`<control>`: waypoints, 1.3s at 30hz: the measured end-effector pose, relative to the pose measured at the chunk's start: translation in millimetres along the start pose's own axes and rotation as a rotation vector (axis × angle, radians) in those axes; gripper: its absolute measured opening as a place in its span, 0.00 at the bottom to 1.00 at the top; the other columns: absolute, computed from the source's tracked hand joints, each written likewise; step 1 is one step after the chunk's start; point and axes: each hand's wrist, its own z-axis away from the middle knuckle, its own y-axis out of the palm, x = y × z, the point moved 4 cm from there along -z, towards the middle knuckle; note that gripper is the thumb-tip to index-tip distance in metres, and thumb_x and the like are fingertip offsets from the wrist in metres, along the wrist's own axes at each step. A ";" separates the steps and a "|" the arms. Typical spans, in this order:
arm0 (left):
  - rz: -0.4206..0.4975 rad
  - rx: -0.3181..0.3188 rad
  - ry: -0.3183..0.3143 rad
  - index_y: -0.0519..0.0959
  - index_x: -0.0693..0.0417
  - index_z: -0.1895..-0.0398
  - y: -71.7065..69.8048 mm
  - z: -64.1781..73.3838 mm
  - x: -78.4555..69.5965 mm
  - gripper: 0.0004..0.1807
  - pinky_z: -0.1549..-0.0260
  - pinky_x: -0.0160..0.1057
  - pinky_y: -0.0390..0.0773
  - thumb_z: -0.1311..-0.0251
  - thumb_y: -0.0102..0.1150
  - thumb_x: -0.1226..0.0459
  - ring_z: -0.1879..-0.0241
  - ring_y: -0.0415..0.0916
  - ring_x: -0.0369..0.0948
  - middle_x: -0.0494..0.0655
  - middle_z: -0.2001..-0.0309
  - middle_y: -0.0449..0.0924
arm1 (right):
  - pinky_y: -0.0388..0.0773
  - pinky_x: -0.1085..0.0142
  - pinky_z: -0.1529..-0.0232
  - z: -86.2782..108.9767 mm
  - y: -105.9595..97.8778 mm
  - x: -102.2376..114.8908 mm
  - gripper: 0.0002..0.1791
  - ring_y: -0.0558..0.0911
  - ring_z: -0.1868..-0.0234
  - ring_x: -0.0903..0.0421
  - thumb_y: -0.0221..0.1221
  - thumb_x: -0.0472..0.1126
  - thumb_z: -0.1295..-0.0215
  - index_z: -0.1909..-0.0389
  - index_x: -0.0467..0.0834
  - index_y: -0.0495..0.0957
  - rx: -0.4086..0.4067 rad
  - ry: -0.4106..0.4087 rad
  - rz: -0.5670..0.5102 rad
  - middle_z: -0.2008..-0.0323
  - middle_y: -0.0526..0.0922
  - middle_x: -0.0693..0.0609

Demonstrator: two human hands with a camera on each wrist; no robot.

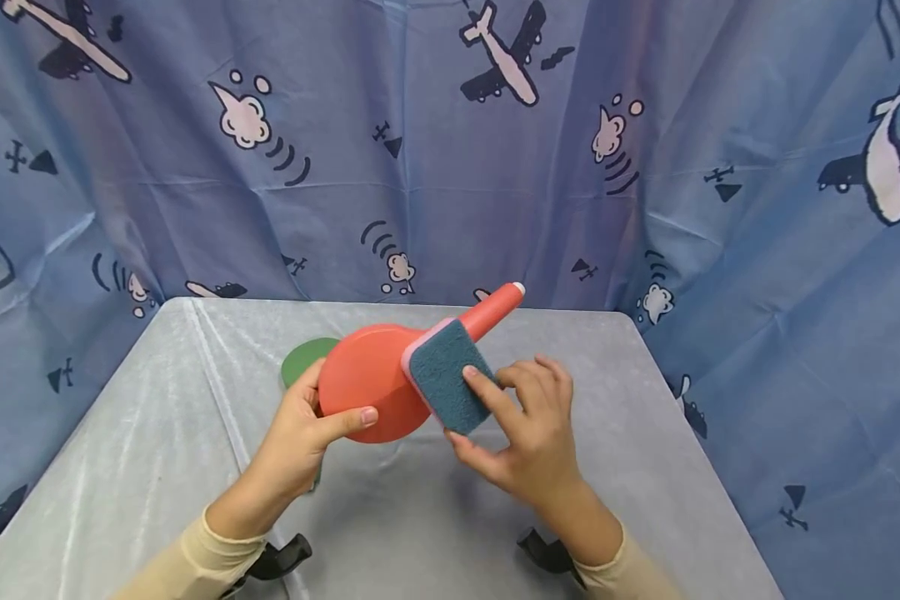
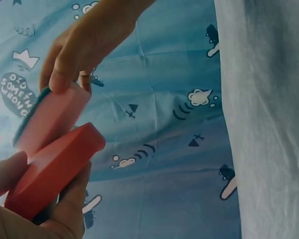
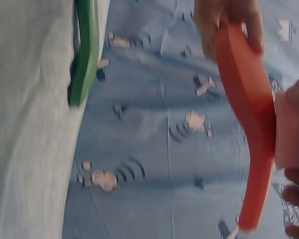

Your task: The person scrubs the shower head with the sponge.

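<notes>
A red toy frying pan (image 1: 367, 375) is held up above the table, its handle pointing to the far right. My left hand (image 1: 300, 433) grips its round rim, thumb on the near face. Between thumb and fingers, my right hand (image 1: 532, 425) holds a sponge (image 1: 450, 379), pink with a teal scouring side. In the left wrist view the sponge's pink side (image 2: 60, 117) lies against the red pan (image 2: 55, 172). From the right wrist, the sponge (image 3: 289, 134) sits by the red pan (image 3: 261, 109) where its handle begins.
A green pan (image 1: 307, 357) lies on the grey cloth-covered table (image 1: 157, 433), partly hidden behind the red one and my left hand. Its green handle (image 3: 87, 59) shows in the right wrist view. A blue curtain (image 1: 435, 150) with airplane prints hangs around the table.
</notes>
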 end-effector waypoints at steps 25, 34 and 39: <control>-0.349 0.127 0.683 0.86 0.61 0.50 -8.1 4.6 -39.1 0.29 0.48 0.34 0.78 0.60 0.76 0.82 0.49 0.80 0.43 0.52 0.52 0.87 | 0.62 0.49 0.52 4.4 -12.6 -52.4 0.32 0.74 0.56 0.47 0.71 0.53 0.44 0.38 0.46 0.82 0.135 0.452 -0.026 0.60 0.79 0.44; 0.074 0.077 0.531 0.84 0.60 0.48 -27.8 0.3 -38.6 0.25 0.55 0.33 0.85 0.52 0.75 0.78 0.53 0.84 0.38 0.46 0.53 0.88 | 0.74 0.55 0.39 9.7 -11.6 -74.0 0.26 0.77 0.45 0.54 0.62 0.41 0.30 0.32 0.50 0.75 0.281 0.826 -0.487 0.43 0.80 0.49; 0.405 -0.063 0.383 0.82 0.58 0.45 -34.1 -8.0 -30.7 0.22 0.51 0.37 0.83 0.43 0.70 0.77 0.52 0.83 0.41 0.47 0.51 0.86 | 0.78 0.67 0.45 15.6 -3.4 -74.6 0.24 0.78 0.47 0.52 0.53 0.37 0.28 0.32 0.41 0.72 0.251 0.953 -0.771 0.47 0.80 0.48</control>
